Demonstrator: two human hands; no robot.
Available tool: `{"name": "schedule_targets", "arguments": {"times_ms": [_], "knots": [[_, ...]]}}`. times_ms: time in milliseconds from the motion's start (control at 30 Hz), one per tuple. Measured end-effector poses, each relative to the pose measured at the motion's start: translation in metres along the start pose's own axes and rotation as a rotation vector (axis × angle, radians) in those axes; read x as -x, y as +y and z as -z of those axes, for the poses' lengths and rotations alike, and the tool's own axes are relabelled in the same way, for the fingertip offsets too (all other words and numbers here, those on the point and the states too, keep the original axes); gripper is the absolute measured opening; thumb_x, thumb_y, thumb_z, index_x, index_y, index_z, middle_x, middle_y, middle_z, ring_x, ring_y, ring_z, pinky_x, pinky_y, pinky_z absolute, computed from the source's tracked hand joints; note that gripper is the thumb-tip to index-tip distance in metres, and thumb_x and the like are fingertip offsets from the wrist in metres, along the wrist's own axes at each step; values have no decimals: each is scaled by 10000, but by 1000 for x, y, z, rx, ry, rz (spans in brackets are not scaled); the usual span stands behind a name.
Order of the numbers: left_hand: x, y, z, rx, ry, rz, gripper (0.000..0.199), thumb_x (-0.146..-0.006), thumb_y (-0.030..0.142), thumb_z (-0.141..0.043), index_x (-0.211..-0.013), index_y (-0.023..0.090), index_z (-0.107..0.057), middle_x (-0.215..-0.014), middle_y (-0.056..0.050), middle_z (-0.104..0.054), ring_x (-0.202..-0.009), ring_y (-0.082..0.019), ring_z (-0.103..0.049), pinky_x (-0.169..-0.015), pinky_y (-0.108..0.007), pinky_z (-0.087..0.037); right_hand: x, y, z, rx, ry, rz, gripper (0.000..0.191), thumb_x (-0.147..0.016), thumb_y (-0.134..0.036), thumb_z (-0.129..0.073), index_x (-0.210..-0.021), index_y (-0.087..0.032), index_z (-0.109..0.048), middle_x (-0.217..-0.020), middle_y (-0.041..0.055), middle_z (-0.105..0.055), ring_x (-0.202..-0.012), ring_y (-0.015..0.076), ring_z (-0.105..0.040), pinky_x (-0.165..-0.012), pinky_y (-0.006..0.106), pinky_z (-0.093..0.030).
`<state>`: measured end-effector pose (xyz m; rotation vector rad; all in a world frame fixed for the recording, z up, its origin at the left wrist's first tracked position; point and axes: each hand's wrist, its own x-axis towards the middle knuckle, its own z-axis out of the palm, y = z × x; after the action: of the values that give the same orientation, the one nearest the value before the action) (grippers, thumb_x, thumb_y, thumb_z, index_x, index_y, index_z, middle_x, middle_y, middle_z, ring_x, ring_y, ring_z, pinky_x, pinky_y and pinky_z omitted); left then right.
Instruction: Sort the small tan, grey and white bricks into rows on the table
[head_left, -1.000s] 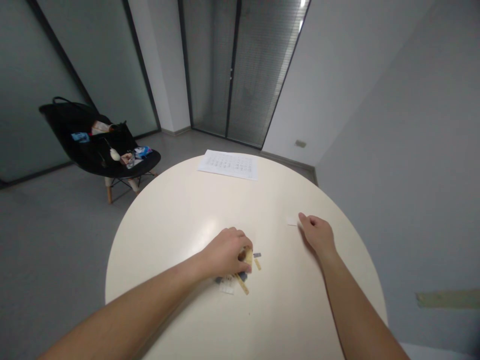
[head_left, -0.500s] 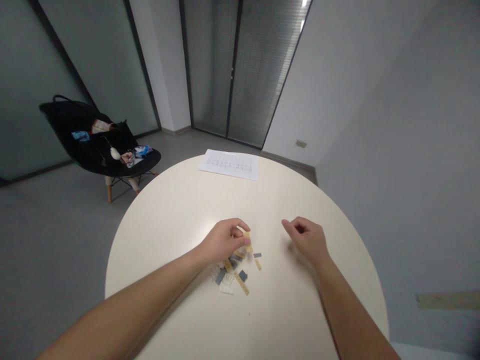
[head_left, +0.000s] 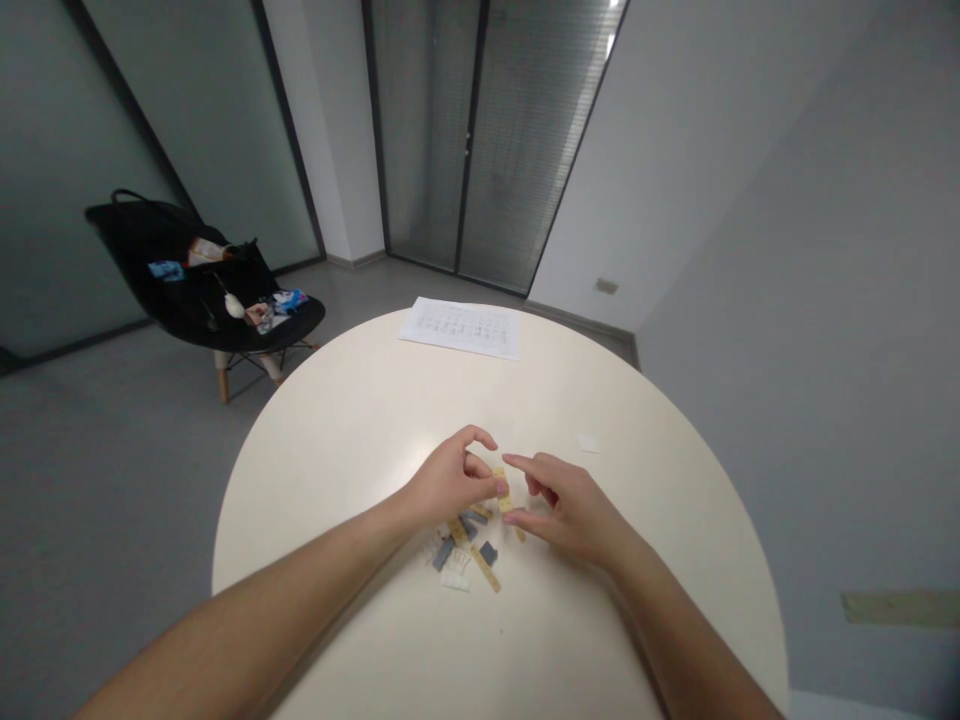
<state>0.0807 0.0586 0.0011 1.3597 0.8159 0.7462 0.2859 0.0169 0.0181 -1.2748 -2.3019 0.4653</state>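
My left hand (head_left: 450,482) pinches a long tan plastic plate (head_left: 505,492) between thumb and curled fingers, just above a small heap of building pieces (head_left: 463,545) on the round cream table (head_left: 352,430). My right hand (head_left: 564,505) is close by, its index finger and thumb spread on either side of the plate's free end. The heap holds tan strips, dark grey tiles and white pieces, and my left hand's edge hides part of it.
A white printed sheet (head_left: 460,328) lies at the table's far edge. A small white square (head_left: 589,442) sits to the right. Behind the table stands a black chair (head_left: 180,290) holding a black bag and assorted small items. Glass doors and walls surround the grey floor.
My right hand has moved left to the tan plate, uncovering the small white square. My left hand stays over the heap, holding the plate.
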Motion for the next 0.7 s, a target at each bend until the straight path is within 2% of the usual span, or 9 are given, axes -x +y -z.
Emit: {"name": "schedule_targets", "arguments": {"times_ms": [67,233,333,533,700], "knots": [[0,0,0,-1,-13,-3,443,-703,262,-756,-1029,209,-460,-583,68,-619,-474,-72,-479,-465,-176,-308,0,0,-1,0,-1,0,592,-777,-386,-738,-1313,-237,-536,-779,-13,-558,-617,116,-463,-591,245,-365],[1,0,-1,-5,-30,10,497,-697,266,-762,-1099,202,-476,-605,49,-646,-503,-89,-514,-490,-189,-332,0,-3,-1,18,-22,-6,474,-772,-389,-733,-1203,-235,-609,-755,-17,-547,-616,117,-465,-599,245,-363],[-1,0,1,-15,7,0,461,-746,313,-722,-1125,198,-487,-673,12,-693,-499,-84,-499,-497,-194,-339,0,1,5,38,-3,-45,460,-767,-417,-728,-1170,-215,-633,-727,-20,-534,-601,118,-457,-585,247,-356],[-5,1,10,-84,108,-46,405,-796,395,-661,-1103,171,-520,-756,-52,-734,-415,-53,-339,-431,-194,-240,14,36,30,63,56,-273,482,-747,-432,-714,-1146,-166,-673,-656,-27,-509,-567,118,-441,-569,254,-356],[-6,2,13,-76,142,-59,389,-787,389,-661,-1075,161,-535,-713,-40,-723,-407,-52,-316,-436,-200,-237,35,67,47,30,34,-488,541,-717,-443,-706,-1172,-150,-683,-613,-39,-490,-551,117,-432,-565,259,-351]]}}
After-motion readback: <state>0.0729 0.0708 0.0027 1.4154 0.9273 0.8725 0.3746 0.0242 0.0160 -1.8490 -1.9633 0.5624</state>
